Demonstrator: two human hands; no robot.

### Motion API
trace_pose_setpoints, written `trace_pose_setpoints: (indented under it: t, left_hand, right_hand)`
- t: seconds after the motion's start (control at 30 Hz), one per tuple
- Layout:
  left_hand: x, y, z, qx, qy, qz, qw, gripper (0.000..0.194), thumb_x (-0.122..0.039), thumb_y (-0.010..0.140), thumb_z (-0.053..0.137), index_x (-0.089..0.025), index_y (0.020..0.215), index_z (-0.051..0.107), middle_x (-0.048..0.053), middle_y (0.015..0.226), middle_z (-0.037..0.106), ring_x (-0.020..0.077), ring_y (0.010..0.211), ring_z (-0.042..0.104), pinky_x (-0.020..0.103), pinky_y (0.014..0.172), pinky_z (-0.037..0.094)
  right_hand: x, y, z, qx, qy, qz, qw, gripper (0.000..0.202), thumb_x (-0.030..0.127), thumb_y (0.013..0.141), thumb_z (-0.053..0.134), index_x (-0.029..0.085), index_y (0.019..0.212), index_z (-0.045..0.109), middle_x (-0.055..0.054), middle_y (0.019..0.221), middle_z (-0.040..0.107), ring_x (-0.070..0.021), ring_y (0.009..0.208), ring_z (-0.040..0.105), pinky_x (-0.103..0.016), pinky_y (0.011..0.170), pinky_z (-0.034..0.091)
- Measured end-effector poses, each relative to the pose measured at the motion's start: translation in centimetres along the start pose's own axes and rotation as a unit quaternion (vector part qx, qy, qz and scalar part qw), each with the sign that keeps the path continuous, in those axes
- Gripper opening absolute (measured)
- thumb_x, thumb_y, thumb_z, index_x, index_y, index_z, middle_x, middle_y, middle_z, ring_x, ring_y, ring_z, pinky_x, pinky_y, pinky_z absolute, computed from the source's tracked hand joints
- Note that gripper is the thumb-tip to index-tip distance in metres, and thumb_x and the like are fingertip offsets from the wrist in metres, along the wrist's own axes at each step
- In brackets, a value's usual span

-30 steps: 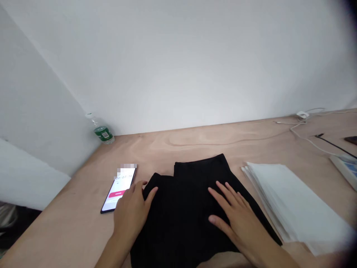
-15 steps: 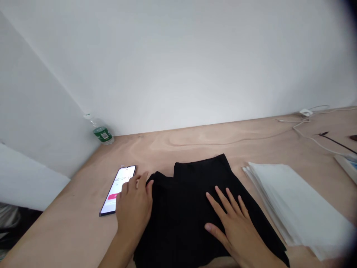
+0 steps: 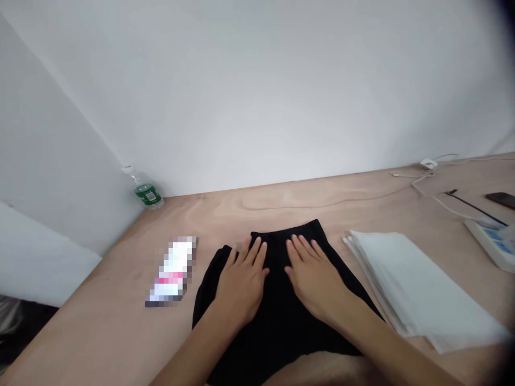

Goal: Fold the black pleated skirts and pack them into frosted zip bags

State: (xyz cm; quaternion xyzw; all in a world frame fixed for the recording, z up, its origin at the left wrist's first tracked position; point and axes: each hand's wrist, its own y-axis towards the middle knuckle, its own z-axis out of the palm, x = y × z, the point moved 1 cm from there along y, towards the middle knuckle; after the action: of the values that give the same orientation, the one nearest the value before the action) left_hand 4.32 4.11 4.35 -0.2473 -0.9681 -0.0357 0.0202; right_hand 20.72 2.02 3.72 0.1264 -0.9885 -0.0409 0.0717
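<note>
A black garment (image 3: 277, 327), its exact kind not clear from this view, lies spread on the wooden table in front of me. My left hand (image 3: 242, 284) rests palm down on its upper left part, fingers stretched out and pointing away from me. On the upper right part my right hand (image 3: 317, 276) lies flat too, its thumb towards the left hand. A narrow strip of black cloth shows between the two hands. The garment's far edge is straight, with a step at its left side.
Left of the garment lies a phone (image 3: 172, 272), its screen blurred. A stack of thin white sheets (image 3: 418, 284) is on the right. A bottle (image 3: 147, 193) stands in the far left corner. White cables (image 3: 426, 179), a white power strip (image 3: 488, 244) and a dark remote-like object (image 3: 502, 200) are farther right.
My left hand has moved right from the garment's left edge onto the cloth. My right hand has moved up and slightly left, closer to the left hand. The near cloth has shifted.
</note>
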Motion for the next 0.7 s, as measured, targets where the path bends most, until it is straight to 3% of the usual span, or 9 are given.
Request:
trace_pose_setpoints:
  t: [0.1,0.23,0.3,0.4,0.53,0.7]
  left_hand:
    - [-0.9,3.3,0.9,0.038,-0.017,0.017,0.999,0.054,-0.020,0.085,0.040,-0.014,0.137,0.032,0.009,0.145,0.030,0.0274,0.135,0.019,0.047,0.107,0.020]
    - [-0.6,5.2,4.0,0.026,-0.033,0.006,0.999,0.053,-0.019,0.086,0.036,-0.014,0.138,0.030,0.010,0.144,0.032,0.0259,0.135,0.021,0.047,0.107,0.020]
    - [-0.1,5.2,5.0,0.008,-0.043,0.000,0.999,0.048,-0.020,0.090,0.027,-0.015,0.138,0.030,0.007,0.145,0.031,0.0220,0.135,0.019,0.044,0.108,0.020]
    - [0.9,4.8,5.5,-0.008,-0.062,-0.005,0.998,0.045,-0.027,0.094,0.021,-0.020,0.136,0.034,0.001,0.144,0.032,0.0188,0.135,0.019,0.043,0.108,0.021]
    - [2.5,4.2,5.2,-0.011,-0.084,-0.022,0.996,0.046,-0.043,0.094,0.020,-0.029,0.135,0.034,-0.003,0.145,0.031,0.0212,0.135,0.020,0.048,0.107,0.020]
    - [3.7,3.8,5.4,-0.005,-0.096,-0.056,0.994,0.049,-0.052,0.091,0.019,-0.037,0.136,0.028,-0.005,0.146,0.029,0.0243,0.135,0.019,0.056,0.105,0.014]
  right_hand:
    - [2.0,3.7,0.4,0.026,0.013,-0.023,0.999,0.052,0.015,0.085,0.029,-0.001,0.134,0.035,-0.019,0.141,0.033,-0.0270,0.132,0.025,-0.043,0.107,0.019]
    - [1.7,5.6,3.5,0.020,0.017,-0.020,0.999,0.051,0.016,0.088,0.023,0.004,0.137,0.031,-0.013,0.142,0.034,-0.0210,0.132,0.026,-0.038,0.107,0.020]
    - [0.5,5.6,4.8,0.010,0.015,-0.018,1.000,0.050,0.023,0.091,0.019,0.010,0.139,0.027,-0.007,0.144,0.033,-0.0173,0.133,0.024,-0.036,0.108,0.017]
    - [-2.3,5.4,5.4,-0.002,0.001,0.006,1.000,0.056,0.043,0.092,0.018,0.014,0.139,0.029,-0.006,0.145,0.031,-0.0197,0.134,0.021,-0.039,0.109,0.013]
    - [-5.9,5.5,5.4,-0.006,-0.023,0.056,0.998,0.071,0.058,0.088,0.015,0.009,0.139,0.028,-0.011,0.144,0.030,-0.0231,0.134,0.019,-0.042,0.109,0.009]
    - [-8.0,5.2,5.5,-0.020,-0.048,0.102,0.993,0.080,0.062,0.086,0.009,0.004,0.140,0.023,-0.014,0.146,0.024,-0.0272,0.136,0.011,-0.046,0.108,0.002]
